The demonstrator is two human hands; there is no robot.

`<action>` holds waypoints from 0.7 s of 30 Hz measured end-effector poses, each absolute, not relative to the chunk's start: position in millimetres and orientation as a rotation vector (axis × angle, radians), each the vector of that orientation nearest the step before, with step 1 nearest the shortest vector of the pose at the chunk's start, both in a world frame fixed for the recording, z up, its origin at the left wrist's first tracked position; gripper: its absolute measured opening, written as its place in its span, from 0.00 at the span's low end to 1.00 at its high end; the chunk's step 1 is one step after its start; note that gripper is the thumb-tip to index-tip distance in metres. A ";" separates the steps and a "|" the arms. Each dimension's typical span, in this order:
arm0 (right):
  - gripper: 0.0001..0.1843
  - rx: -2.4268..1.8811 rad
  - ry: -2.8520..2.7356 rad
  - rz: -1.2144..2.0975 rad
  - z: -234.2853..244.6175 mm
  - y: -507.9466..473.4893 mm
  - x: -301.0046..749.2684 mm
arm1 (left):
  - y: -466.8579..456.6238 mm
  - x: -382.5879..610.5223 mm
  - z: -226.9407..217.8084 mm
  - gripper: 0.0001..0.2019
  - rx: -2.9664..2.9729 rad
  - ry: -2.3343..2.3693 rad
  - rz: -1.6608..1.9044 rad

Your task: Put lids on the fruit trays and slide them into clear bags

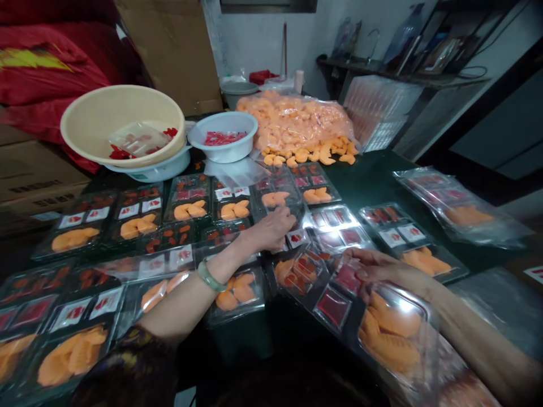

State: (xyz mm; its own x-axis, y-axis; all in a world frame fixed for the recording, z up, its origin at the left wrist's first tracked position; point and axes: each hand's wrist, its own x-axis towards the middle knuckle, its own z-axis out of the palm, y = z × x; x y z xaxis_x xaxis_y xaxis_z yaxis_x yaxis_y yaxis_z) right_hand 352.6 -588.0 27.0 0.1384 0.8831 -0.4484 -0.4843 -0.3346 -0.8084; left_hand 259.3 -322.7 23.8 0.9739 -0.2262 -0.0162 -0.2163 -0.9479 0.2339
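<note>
Green shows through the gaps on the tabletop (pixel 377 175), where filled trays (pixel 46 244) stand in rough rows from the left edge to past the middle, probably so that every one lies face up within arm's reach. Above the near edge, right of centre, is the black tray (pixel 354 317), its big orange pieces (pixel 388 333) toward the body. It is tilted, and the right hand (pixel 375 267) has its fingers bent over the far right side, beside a pink packet (pixel 348 278); that grip seems meant to steady the tray while its shiny clear cover faces up. Whether the fingers also pinch the packet, I cannot tell.

Stretched across the trays to the middle of the surface, the left hand (pixel 274 226) is half curled, fingertips down, next to a white packet (pixel 298 238). The knuckles hide what, if anything, it has hold of.

Supplies line the far edge: a cream basin (pixel 76 127) toward the far left corner, a pale bowl (pixel 229 151) beside it, then a bulging clear bag (pixel 297 121) with loose orange pieces (pixel 324 154) spilling before it. Likely they sit there to leave the near side for handling. Clear-wrapped packs (pixel 462 209) lie apart by the right edge.
</note>
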 end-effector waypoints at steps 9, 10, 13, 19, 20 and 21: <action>0.20 -1.231 -0.507 1.535 17.9 -582.8 352.3 | -319.2 267.0 11.1 0.09 3.078 -0.192 0.068; 0.20 -1.226 -0.511 1.540 18.0 -581.5 351.9 | -316.2 267.1 9.9 0.10 3.058 -0.206 0.098; 0.19 -1.221 -0.510 1.541 20.3 -577.2 350.2 | -310.1 265.8 9.2 0.11 2.974 -0.223 0.178; 0.20 -1.194 -0.500 1.527 23.5 -567.2 346.3 | -311.5 261.0 21.2 0.09 2.731 -0.371 0.150; 0.21 -1.190 -0.506 1.534 23.3 -566.1 346.0 | -312.6 260.0 23.7 0.09 2.690 -0.399 0.146; 0.21 -1.188 -0.509 1.539 23.0 -565.6 345.9 | -313.6 258.8 26.1 0.08 2.650 -0.429 0.147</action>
State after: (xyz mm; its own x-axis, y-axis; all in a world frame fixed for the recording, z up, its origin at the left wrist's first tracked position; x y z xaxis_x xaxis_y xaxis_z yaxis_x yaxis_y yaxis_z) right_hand 345.9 -565.6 23.0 0.0732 0.9066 -0.4156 -0.4803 -0.3331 -0.8114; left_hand 258.8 -313.6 26.1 0.9459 -0.2750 0.1724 -0.3230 -0.8505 0.4152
